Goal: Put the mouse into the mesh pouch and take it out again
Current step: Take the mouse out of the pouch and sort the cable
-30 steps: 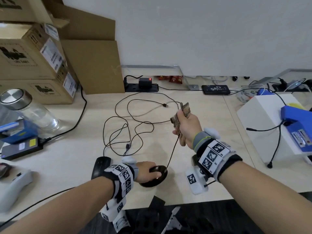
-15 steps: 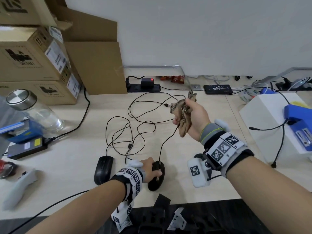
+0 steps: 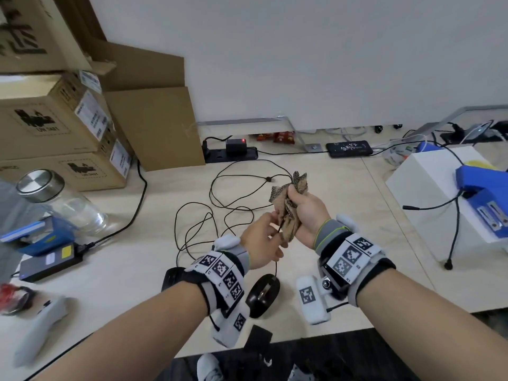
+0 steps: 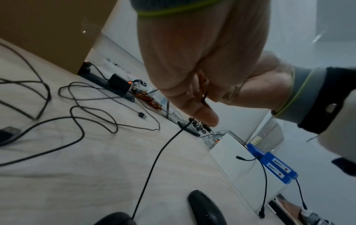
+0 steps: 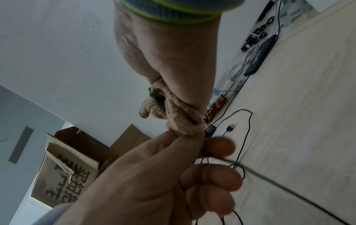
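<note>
A black wired mouse (image 3: 263, 294) lies on the desk near its front edge, and its cable (image 3: 275, 266) rises to my hands. My right hand (image 3: 305, 207) grips a crumpled tan mesh pouch (image 3: 288, 215) above the desk. My left hand (image 3: 270, 232) has come up beside it and pinches the pouch's lower end (image 5: 183, 126), with the cable (image 4: 204, 95) running between its fingers (image 5: 217, 146). From the left wrist the mouse (image 4: 115, 220) shows at the bottom edge, below the hand.
A second black mouse (image 3: 171, 279) sits half hidden behind my left wrist. Loose cable loops (image 3: 220, 213) lie mid-desk. Cardboard boxes (image 3: 55, 127) and a glass jar (image 3: 63, 204) stand at the left, a power strip (image 3: 231, 152) at the back, a white box (image 3: 439, 193) at the right.
My left hand let go of the mouse and rose to the pouch's lower end. The mouse now lies alone on the desk. My right hand still holds the pouch.
</note>
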Available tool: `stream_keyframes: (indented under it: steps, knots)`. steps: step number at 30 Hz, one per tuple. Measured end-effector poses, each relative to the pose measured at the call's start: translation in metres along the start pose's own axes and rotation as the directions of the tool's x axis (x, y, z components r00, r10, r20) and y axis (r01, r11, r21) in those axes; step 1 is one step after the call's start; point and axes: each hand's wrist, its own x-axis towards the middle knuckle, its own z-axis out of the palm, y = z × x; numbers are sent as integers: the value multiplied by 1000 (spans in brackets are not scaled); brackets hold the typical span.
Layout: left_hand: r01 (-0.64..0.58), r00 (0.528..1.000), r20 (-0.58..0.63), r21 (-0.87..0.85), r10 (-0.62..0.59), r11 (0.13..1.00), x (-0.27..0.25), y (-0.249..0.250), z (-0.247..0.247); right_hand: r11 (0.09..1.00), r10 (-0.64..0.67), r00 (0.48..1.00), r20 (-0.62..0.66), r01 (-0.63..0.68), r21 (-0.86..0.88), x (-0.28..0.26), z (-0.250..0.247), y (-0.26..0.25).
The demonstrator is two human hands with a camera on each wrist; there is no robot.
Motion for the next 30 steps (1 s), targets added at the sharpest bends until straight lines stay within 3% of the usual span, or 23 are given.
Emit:
stream_keyframes:
  steps: [3, 5, 7, 10, 14, 17, 19, 22, 27, 28, 30]
  knots:
    - [-28, 999, -15, 122, 30, 992, 2, -9, -13, 998, -11, 997, -76, 16, 55, -1, -2, -5]
    - [-50, 998, 57, 362, 32, 931, 2, -20, -23, 993, -36, 987, -154, 52, 102, -1, -4, -15]
    - [-73, 984, 169, 643, -48, 762, 0, -29, -35, 989, -80, 974, -210, 103, 101, -1, -5, -27]
    - [-69, 947, 224, 842, -230, 535, 4, -40, -47, 982, -146, 959, -243, 170, 80, -4, -4, -51]
    - [-76, 813, 217, 959, -541, 272, 7, -54, -45, 956, -244, 942, -233, 274, 107, -11, -3, -90]
    - [-101, 813, 231, 960, -534, 262, 10, -59, -44, 958, -240, 946, -218, 267, 105, -14, -5, -104]
    - [-118, 849, 244, 952, -468, 282, 10, -59, -45, 952, -240, 952, -187, 269, 148, -16, -7, -102]
    - [-125, 936, 264, 867, -232, 482, 1, -53, -47, 964, -172, 982, -80, 184, 189, -18, -11, -89]
    - [-194, 906, 342, 858, -247, 475, -4, 1, -48, 975, -122, 987, -109, 140, 172, -12, -28, -72]
    - [-193, 916, 347, 822, -203, 535, -3, 10, -45, 976, -117, 988, -100, 132, 170, -13, -30, -69]
    - [-138, 935, 341, 598, -95, 789, -3, 27, -31, 978, -111, 993, -39, 116, 175, -18, -29, -63]
